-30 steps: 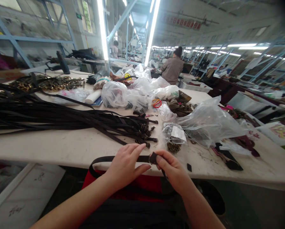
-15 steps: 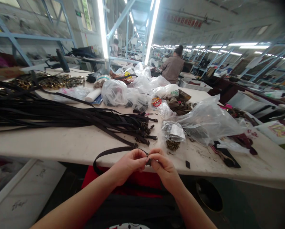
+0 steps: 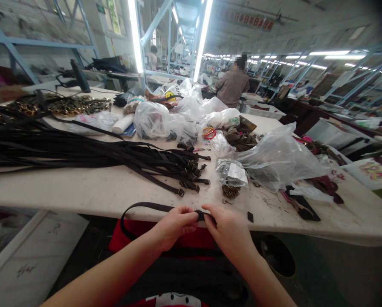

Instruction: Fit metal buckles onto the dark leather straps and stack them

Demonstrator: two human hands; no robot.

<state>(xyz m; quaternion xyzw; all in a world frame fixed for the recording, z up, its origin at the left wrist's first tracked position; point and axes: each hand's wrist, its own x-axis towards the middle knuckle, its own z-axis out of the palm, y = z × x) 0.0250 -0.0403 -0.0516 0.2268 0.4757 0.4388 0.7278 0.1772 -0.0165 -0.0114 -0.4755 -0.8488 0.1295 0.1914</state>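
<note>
A black strap (image 3: 149, 206) loops off the table's front edge and runs up into my left hand (image 3: 179, 224), whose fingers are pinched on it near its end. The strap's end, with a small dark piece on it, shows between the two hands. My right hand (image 3: 226, 224) holds the tip of the strap between thumb and fingers, to the right of the left hand. Behind them a pile of black straps (image 3: 114, 155) with metal buckles at their ends lies across the left of the table (image 3: 82, 192).
Clear plastic bags (image 3: 274, 157) and a bag of small metal parts (image 3: 232, 189) lie at the right. Red-handled scissors (image 3: 209, 133) rest mid-table, metal fittings (image 3: 66, 104) at the back left. A small black piece (image 3: 250, 217) sits near the front edge. A person (image 3: 233, 85) stands beyond.
My right hand has moved a little right and away from the left, so more of the strap's end shows between them. The view has shifted slightly.
</note>
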